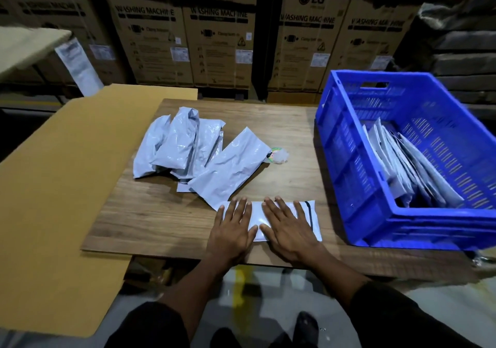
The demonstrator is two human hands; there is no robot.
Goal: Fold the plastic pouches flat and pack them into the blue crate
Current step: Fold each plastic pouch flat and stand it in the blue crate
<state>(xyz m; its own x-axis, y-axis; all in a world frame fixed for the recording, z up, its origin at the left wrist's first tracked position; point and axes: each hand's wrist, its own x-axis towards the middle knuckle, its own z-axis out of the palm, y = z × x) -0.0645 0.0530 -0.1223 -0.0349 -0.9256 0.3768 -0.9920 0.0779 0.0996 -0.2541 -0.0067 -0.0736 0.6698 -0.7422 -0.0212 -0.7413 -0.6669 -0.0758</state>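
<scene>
On table (166,221), hands (233,229) flatten pouch (308,219).

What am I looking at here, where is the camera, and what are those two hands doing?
The one picture comes from a camera worn on a person's head, looking down at their own hands. The left hand and right hand lie flat, pressing a grey plastic pouch onto a wooden table. Neither grips anything. Behind lies a pile of unfolded pouches. At right stands the blue crate, holding folded pouches on edge. A sheet of cardboard lies at left.
</scene>
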